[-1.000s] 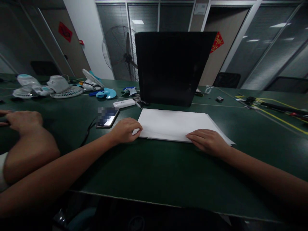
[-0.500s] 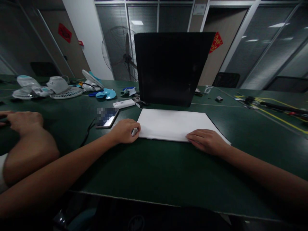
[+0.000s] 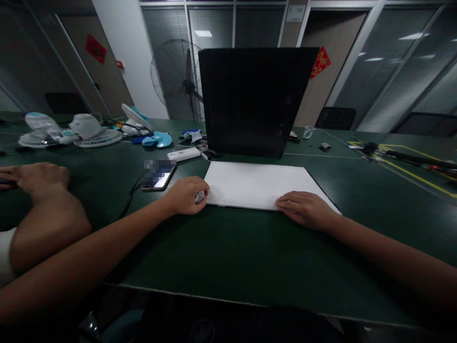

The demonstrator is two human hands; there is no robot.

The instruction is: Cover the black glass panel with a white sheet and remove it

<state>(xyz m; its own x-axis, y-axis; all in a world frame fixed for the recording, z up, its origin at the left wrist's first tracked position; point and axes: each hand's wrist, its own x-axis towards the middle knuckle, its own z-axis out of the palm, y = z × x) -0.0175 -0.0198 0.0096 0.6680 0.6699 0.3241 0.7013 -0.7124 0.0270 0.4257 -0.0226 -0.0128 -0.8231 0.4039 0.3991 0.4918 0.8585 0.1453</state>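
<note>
A thin white rectangular panel (image 3: 250, 183) lies flat on the green table in front of me. Its left front corner is pinched by my left hand (image 3: 189, 194), the thumb and curled index finger forming a loop there. My right hand (image 3: 307, 208) rests over the front edge towards the right, fingers together and fairly straight, their tips on the white surface. The undersides of the fingers are hidden. Behind the panel stands a large black rectangular panel (image 3: 257, 100), leaning slightly back, its lower edge near the white panel's far edge.
A phone (image 3: 159, 175) with a cable and a white stick-shaped device (image 3: 183, 154) lie left of the panel. Another person's forearm (image 3: 50, 214) rests at far left. Fan parts (image 3: 96, 136), blue fan blades (image 3: 157, 139) and yellow strips (image 3: 417, 176) lie farther out.
Both my hands and the white panel stay almost in place. The other person's forearm has shifted slightly to the right.
</note>
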